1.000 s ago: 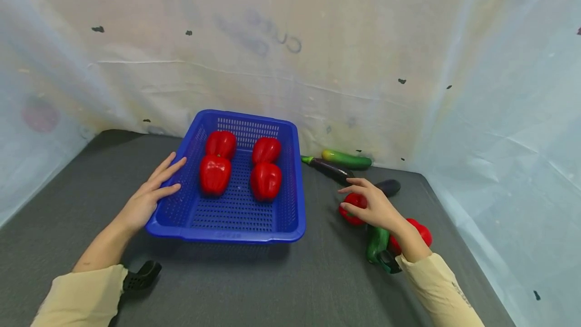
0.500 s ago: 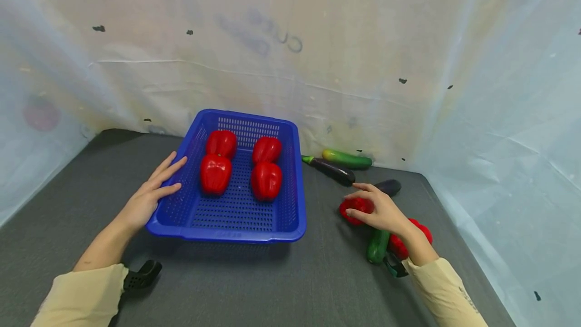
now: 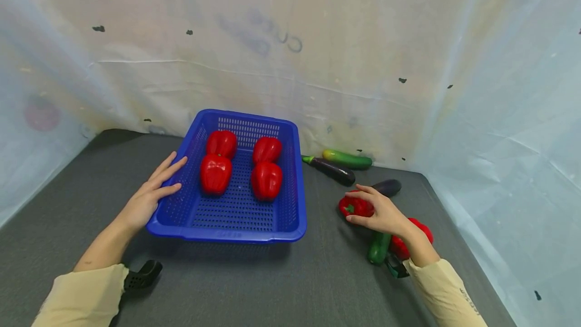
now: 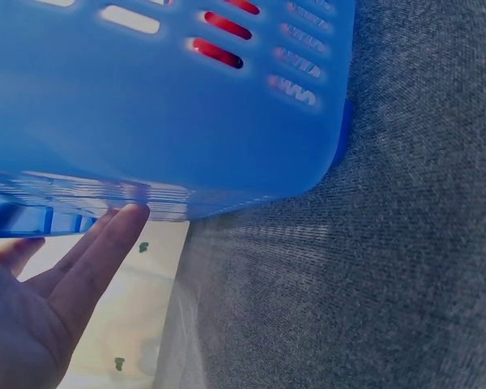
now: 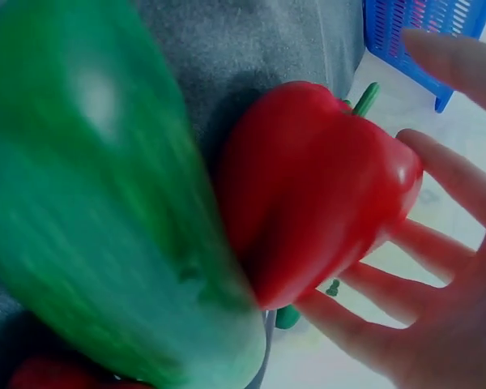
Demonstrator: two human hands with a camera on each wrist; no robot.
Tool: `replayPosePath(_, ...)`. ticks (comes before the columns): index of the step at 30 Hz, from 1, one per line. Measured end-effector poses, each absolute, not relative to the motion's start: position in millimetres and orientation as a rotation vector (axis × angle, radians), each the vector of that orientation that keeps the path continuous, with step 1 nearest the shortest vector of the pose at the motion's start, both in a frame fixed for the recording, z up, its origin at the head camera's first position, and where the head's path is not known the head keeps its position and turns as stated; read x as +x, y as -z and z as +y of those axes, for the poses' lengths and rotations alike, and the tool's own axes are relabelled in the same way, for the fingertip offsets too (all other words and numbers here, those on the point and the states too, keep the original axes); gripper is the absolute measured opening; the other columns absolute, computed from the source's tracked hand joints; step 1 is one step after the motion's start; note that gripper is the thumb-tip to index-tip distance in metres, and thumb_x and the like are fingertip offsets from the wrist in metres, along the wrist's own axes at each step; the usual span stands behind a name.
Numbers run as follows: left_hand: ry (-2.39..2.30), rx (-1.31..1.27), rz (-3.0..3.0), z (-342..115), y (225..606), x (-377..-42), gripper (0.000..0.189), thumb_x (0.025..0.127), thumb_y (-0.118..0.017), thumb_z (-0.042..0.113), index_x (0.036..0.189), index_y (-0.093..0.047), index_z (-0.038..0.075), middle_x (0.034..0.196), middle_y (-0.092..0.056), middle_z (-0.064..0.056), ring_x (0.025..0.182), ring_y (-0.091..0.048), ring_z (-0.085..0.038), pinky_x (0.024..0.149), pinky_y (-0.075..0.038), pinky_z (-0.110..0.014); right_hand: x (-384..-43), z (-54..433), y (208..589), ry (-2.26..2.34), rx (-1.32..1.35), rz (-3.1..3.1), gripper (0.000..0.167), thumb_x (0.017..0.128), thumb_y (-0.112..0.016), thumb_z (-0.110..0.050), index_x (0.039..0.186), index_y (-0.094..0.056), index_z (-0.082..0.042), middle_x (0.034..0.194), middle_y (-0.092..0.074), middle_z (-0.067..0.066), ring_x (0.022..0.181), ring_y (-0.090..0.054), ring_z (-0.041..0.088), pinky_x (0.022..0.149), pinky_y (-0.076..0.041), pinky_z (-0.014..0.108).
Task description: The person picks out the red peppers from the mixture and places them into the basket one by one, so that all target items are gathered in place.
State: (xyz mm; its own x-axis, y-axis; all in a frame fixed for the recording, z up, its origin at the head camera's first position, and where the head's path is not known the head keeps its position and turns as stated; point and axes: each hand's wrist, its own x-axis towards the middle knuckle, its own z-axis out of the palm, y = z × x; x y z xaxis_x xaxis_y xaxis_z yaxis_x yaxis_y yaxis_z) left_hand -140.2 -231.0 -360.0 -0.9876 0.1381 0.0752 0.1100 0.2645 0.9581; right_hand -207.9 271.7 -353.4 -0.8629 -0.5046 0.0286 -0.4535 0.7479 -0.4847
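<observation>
My left hand lies along the left side of a blue perforated basket, its fingers spread and straight. In the left wrist view, fingertips meet the basket wall. Two pairs of red bell peppers sit inside the basket. On the right, my right hand bends its fingers round a red bell pepper that rests on the table. The right wrist view shows the fingers against this pepper, its green stem upward and the thumb apart from it. A green cucumber lies under the right wrist.
Behind the pepper lie an eggplant, a yellow-tipped cucumber and a dark eggplant. Another red pepper is partly hidden by the right forearm. Pale sheeting hangs along the back and sides of the dark table.
My right hand has come lower and slightly right over the red bell pepper, its fingers now closer round it. The left hand and the basket stay where they were.
</observation>
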Motion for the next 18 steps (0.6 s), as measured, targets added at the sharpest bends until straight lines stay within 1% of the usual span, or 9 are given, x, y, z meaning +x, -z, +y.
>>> replayPosePath(4,-1.872,0.238,2.483,-231.0,360.0,-140.3,0.054,0.104,-0.036,0.022,0.154,-0.017,0.014,0.162,0.015,0.000,0.144,0.015,-0.043,0.100,-0.012,-0.078,-207.8,272.2,351.7,0.694,-0.757,2.826,0.065,0.083,-0.073,-0.034,0.140,-0.050,-0.014,0.152,-0.032,0.020,0.136,-0.033,0.044,0.100,-0.035,0.064)
replayPosePath(7,-1.875,0.241,2.480,-231.0,359.8,-140.2,0.054,0.104,-0.035,0.022,0.154,-0.017,0.014,0.162,0.015,0.000,0.144,0.014,-0.043,0.100,-0.012,-0.078,-207.9,273.0,349.8,0.673,-0.743,2.821,0.071,0.082,-0.075,-0.034,0.143,-0.046,-0.014,0.154,-0.029,0.021,0.137,-0.031,0.045,0.101,-0.034,0.065)
replayPosePath(18,-1.891,0.253,2.473,-231.0,359.5,-139.8,0.054,0.104,-0.036,0.022,0.154,-0.017,0.014,0.162,0.014,0.000,0.144,0.014,-0.043,0.100,-0.011,-0.078,-207.4,274.9,346.6,0.593,-0.759,2.806,0.089,0.074,-0.082,-0.026,0.149,-0.036,-0.012,0.156,-0.020,0.023,0.138,-0.027,0.048,0.102,-0.033,0.065)
